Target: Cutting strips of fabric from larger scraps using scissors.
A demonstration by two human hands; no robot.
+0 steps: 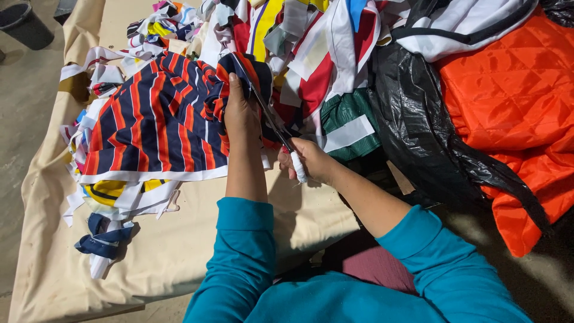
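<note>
both hands closed, left (pixel 241 110), right (pixel 308 160)

1. Striped cloth (pixel 155 119): navy with orange-red stripes, white hem.
2. Quilted fabric (pixel 508 101): bright orange, diamond-stitched.
3. Plastic bag (pixel 412 119): glossy black.
4. Sleeves (pixel 245 263): teal.
5. Table cover (pixel 179 251): pale beige.
6. Scissors (pixel 272 119): dark blades, white-wrapped handle.
7. Folded piece (pixel 350 122): dark green with white band.
8. Scrap pile (pixel 299 36): red, white, yellow, blue.
</note>
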